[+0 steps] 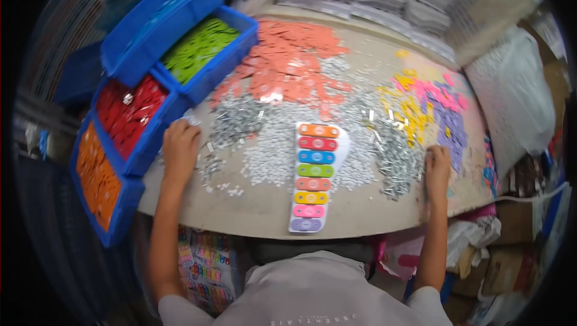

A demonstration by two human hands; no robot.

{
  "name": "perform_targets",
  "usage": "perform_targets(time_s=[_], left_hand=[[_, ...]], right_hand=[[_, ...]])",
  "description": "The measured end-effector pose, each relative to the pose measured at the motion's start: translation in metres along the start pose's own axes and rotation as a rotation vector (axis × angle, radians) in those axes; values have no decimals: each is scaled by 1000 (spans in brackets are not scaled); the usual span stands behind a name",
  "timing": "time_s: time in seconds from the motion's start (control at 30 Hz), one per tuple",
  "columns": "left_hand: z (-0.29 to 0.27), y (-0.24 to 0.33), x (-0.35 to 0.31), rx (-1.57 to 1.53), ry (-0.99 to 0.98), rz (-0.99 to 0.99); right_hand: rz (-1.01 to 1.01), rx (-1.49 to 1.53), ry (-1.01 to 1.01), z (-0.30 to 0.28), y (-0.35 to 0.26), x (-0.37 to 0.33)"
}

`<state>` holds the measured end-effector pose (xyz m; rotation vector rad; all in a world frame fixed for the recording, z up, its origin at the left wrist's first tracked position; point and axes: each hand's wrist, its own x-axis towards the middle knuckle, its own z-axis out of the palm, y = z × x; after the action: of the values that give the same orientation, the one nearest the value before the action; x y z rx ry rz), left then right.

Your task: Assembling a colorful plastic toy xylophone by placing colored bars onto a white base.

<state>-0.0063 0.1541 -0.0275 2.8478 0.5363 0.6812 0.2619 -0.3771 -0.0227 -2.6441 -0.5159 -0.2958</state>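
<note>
My left hand (181, 148) rests at the left of the table beside the blue bins, fingers curled together. Small pale pieces (191, 116) lie at its fingertips; whether it grips one I cannot make out. On the right, my right hand (438, 162) has its fingers bent inward at the edge of a heap of small silver metal pieces (393, 166). What it holds, if anything, is hidden. Between the hands lies a white card (338, 153) carrying a column of rounded tags in several colours, such as a blue tag (317, 157). Small white pieces (267, 160) spread around it.
Blue bins (139, 160) at the left hold red (129, 115), orange (97, 178) and green pieces (201, 48). Farther back lie coral pieces (288, 61); at right, yellow (415, 118), pink (442, 94) and purple ones (449, 130). A plastic bag (517, 91) stands beyond.
</note>
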Motion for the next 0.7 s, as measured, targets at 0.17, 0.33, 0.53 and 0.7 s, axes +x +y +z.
perform_targets(time_s=[0.17,0.33,0.53,0.7], left_hand=[[-2,3,1,156,-33,-11],[-4,21,9,147,56,-24],[-15,79,19,-607,-24,-254],[2,129,15,-1197,-295,-380]], right_hand=[[-43,-44,29,0,-3,3],[32,58,8,-2,5,1],[-123,-79,262,-7,-29,5],[-53,513,-32,11,-125,0]])
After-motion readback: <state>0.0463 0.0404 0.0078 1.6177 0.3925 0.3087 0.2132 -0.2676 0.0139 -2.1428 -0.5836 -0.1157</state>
